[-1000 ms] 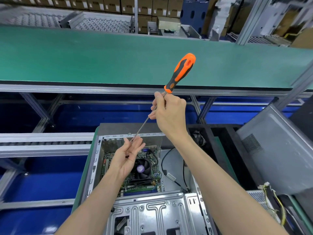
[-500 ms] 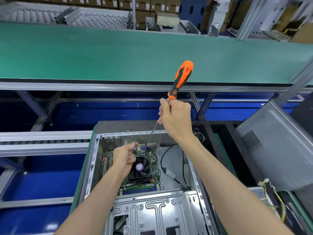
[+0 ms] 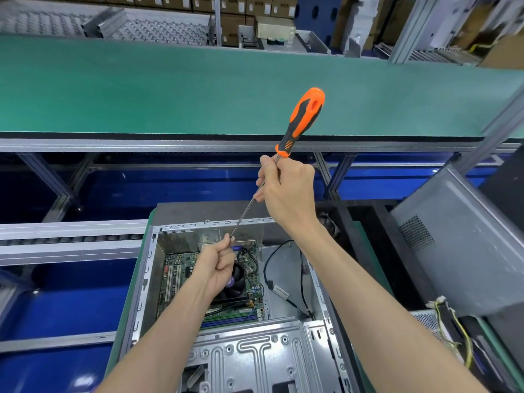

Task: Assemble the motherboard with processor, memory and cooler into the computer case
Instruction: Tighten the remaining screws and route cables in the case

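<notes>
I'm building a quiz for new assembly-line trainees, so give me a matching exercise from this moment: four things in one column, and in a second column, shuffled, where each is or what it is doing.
Things:
1. right hand
2. left hand
3. screwdriver handle
4. cooler fan

Places or states:
A. orange and black, sticking up above the fist
B. on the motherboard inside the open computer case, partly hidden by a hand
C. gripping the metal shaft just below the handle
D. pinching at the tip of the shaft, over the case

Pairs: 1-C, 2-D, 3-A, 4-B
</notes>
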